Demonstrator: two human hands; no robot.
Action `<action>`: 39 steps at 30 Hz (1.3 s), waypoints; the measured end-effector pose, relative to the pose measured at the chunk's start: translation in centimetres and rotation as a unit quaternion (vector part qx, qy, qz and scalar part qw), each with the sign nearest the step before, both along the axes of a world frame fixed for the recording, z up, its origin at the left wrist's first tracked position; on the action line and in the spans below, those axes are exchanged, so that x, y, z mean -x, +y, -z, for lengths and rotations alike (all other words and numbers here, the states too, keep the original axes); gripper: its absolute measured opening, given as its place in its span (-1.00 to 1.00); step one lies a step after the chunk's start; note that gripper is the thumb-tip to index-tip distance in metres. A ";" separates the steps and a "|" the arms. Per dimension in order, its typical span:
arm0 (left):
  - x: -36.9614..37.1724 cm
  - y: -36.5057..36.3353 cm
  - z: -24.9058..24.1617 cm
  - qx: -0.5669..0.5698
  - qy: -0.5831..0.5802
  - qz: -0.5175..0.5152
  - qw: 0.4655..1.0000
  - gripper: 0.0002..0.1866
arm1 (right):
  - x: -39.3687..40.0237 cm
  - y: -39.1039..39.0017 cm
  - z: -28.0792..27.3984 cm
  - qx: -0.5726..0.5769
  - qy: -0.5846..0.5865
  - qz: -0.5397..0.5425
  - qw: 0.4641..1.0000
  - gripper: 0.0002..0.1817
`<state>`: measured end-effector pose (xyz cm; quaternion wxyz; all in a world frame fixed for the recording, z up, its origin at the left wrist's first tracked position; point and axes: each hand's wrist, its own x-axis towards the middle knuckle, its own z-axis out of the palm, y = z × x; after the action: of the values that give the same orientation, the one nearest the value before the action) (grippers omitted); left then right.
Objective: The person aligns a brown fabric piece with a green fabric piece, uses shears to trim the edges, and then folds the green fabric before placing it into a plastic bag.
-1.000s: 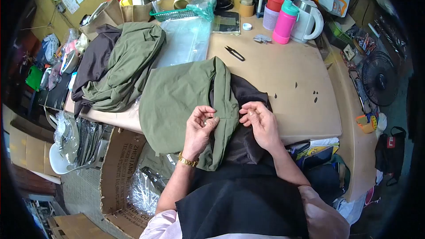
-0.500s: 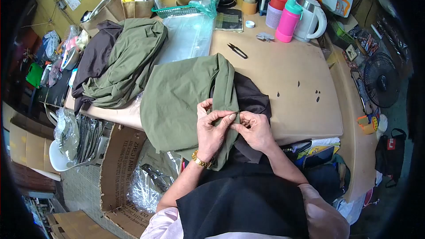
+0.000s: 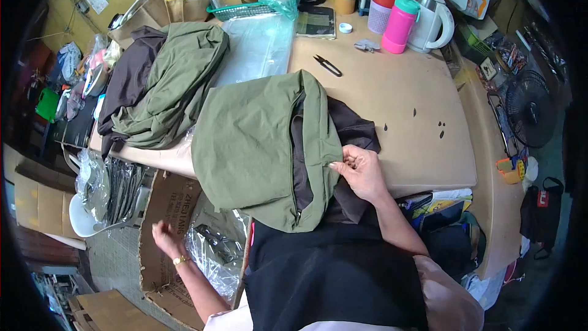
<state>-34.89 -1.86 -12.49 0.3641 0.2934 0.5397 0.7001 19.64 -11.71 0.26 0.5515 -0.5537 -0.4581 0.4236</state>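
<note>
An olive green fabric piece (image 3: 251,141) with dark brown lining (image 3: 352,125) lies at the table's front edge, a long slit running down its right part. My right hand (image 3: 361,171) pinches the green fabric's right edge between thumb and fingers. Off to the left, my left hand (image 3: 168,240) is over the cardboard box (image 3: 150,257), away from the cloth. Its fingers are curled together; anything between them is too small to make out. Black thread snips (image 3: 328,66) lie on the table beyond the fabric.
Another green and brown fabric bundle (image 3: 165,86) lies at the left. At the back stand a pink bottle (image 3: 397,27), a kettle (image 3: 432,21) and a green basket (image 3: 242,13). Clear plastic bags (image 3: 211,251) fill part of the box. A black fan (image 3: 530,110) stands at right.
My left hand has let go of the fabric and swung left and down over the box. My right hand keeps its pinch, slightly further right, and the slit now gapes, showing the dark lining.
</note>
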 end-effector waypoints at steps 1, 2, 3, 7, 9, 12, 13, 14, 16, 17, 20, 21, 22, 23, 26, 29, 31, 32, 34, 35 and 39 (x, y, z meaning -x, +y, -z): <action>2.4 -1.5 1.5 0.041 -0.021 -0.082 0.996 -0.72 | 0.0 0.0 -0.1 0.001 0.007 0.007 1.000 -0.92; 4.5 -3.9 2.2 0.114 -0.010 -0.095 0.989 -0.70 | 0.1 0.1 -0.2 0.002 0.014 0.013 1.000 -0.91; 7.2 -5.8 4.1 0.157 0.044 -0.165 0.973 -0.75 | -0.1 0.2 0.0 0.001 0.013 0.014 1.000 -0.89; 19.1 -11.6 13.8 0.316 0.375 -0.223 0.843 -0.61 | -0.8 0.3 0.6 0.011 0.007 0.018 1.000 -0.87; 15.8 -13.0 11.6 0.370 0.244 -0.189 0.876 -0.56 | -0.8 0.4 0.7 0.006 0.025 0.010 1.000 -0.87; 8.0 -9.3 7.3 0.174 -0.055 -0.169 0.969 -0.77 | -1.1 0.7 0.9 0.018 0.009 -0.006 1.000 -0.88; 7.7 -8.1 7.3 0.153 -0.026 -0.053 0.987 -0.80 | -1.1 0.7 1.1 0.028 -0.005 -0.003 1.000 -0.88; 3.5 -6.7 4.5 0.169 0.015 -0.037 0.985 -0.84 | -1.0 0.9 1.4 0.026 -0.004 -0.008 1.000 -0.88; -2.8 -4.2 1.1 0.123 0.098 0.078 0.985 -0.83 | -1.1 1.0 1.8 0.017 0.017 0.005 1.000 -0.90; -7.3 -3.4 -2.7 0.119 0.173 0.125 0.970 -0.83 | -1.5 1.0 1.9 0.034 -0.004 -0.003 0.999 -0.92; -16.4 -1.6 -7.8 -0.014 0.221 0.253 0.942 -0.93 | -1.7 1.1 1.6 0.026 0.027 0.005 0.999 -0.91; -19.1 -1.8 -10.0 -0.032 0.204 0.274 0.939 -0.94 | -1.9 1.1 1.6 0.027 0.025 0.009 0.999 -0.91; -20.8 -1.9 -11.8 -0.051 0.186 0.295 0.936 -0.94 | -2.2 1.2 1.8 0.014 0.048 0.008 0.999 -0.90; -21.2 -1.5 -12.4 -0.059 0.185 0.293 0.936 -0.91 | -2.5 1.2 2.0 0.000 0.070 0.007 0.998 -0.90; -22.1 -0.4 -13.7 -0.069 0.179 0.285 0.939 -0.87 | -2.9 1.2 2.3 0.005 0.089 -0.010 0.996 -0.88; -26.4 -1.1 -14.4 -0.075 0.095 0.444 0.888 -0.93 | -2.8 1.7 2.2 0.004 0.081 -0.021 0.996 -0.92; -31.0 -1.7 -13.8 -0.104 0.074 0.507 0.852 -0.96 | -2.6 1.7 2.2 0.001 0.082 -0.026 0.996 -0.91; -33.1 -1.6 -13.3 -0.127 0.091 0.522 0.838 -0.97 | -2.5 1.8 2.3 -0.001 0.084 -0.027 0.996 -0.90; -36.9 -1.6 -12.4 -0.172 0.175 0.520 0.818 -0.97 | -2.7 1.7 2.6 -0.003 0.086 -0.025 0.996 -0.88; -37.8 -1.5 -12.0 -0.046 0.200 0.558 0.804 -0.98 | -2.9 1.6 2.9 -0.020 0.092 -0.018 0.995 -0.89; -36.0 -1.4 -13.4 -0.007 0.156 0.497 0.854 -0.93 | -2.8 1.5 3.1 -0.033 0.066 0.015 0.997 -0.88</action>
<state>1.08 -3.24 0.90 0.5719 0.6308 0.3667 0.3749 22.41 -10.19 -2.84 0.6046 -0.5129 -0.4262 0.4356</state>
